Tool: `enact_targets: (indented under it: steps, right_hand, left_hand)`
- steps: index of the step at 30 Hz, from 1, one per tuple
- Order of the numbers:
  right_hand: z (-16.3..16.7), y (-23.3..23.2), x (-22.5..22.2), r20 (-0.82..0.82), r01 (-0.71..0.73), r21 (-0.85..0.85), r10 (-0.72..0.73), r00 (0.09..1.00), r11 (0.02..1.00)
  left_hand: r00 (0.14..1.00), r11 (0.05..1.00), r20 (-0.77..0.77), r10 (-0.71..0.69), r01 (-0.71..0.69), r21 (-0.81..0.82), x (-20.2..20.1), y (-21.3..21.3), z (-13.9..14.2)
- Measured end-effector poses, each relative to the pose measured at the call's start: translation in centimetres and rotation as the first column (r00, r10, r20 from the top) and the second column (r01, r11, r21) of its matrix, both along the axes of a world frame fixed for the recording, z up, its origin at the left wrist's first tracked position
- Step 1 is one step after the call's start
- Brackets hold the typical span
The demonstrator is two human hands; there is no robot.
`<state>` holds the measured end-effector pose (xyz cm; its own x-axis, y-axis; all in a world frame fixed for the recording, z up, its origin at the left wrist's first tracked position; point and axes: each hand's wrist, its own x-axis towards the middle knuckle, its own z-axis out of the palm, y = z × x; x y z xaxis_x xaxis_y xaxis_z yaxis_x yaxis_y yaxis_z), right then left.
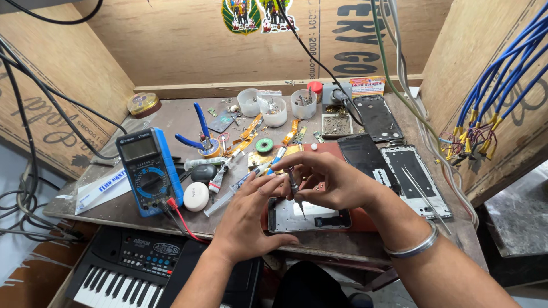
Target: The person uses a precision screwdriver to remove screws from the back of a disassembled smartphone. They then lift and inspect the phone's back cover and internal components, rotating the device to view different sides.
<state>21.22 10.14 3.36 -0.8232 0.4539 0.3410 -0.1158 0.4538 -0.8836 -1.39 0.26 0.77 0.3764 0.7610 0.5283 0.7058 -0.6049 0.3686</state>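
Left hand point(248, 219) palm down, fingers spread and lightly curled, forearm entering from below. Right hand point(325, 179) arched above it, thumb and fingertips pinched together, wrist bent, forearm angling in from lower right.

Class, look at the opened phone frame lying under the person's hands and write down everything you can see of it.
The opened phone frame is a flat rectangle lying lengthwise on a reddish mat near the bench's front edge. Its pale, metallic-looking inside faces up, ringed by a dark rim with rounded corners. The left hand rests at its left end, covering that part. The right hand holds a small screwdriver upright, its tip on the frame's inner surface near the middle.
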Motion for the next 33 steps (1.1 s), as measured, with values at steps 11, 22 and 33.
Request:
enact_targets:
  steps: [11, 22, 33]
  right_hand:
    - [-0.3, 0.1, -0.1, -0.032, -0.035, 0.042, 0.036, 0.999, 0.998]
    - [-0.4, 0.6, 0.2, -0.231, -0.152, 0.203, 0.198, 0.953, 0.967]
    - [-0.5, 0.6, 0.5, -0.193, -0.289, -0.111, 0.264, 0.945, 0.951]
  left_hand:
    - [1.000, 1.000, 0.021, 0.022, -0.022, -0.023, 0.1, 0.0, 0.1]
    - [1.000, 0.999, 0.016, 0.027, -0.026, -0.039, 0.3, -0.1, 0.2]
    - [0.999, 0.999, 0.034, 0.025, -0.024, -0.046, 0.2, -0.1, 0.3]
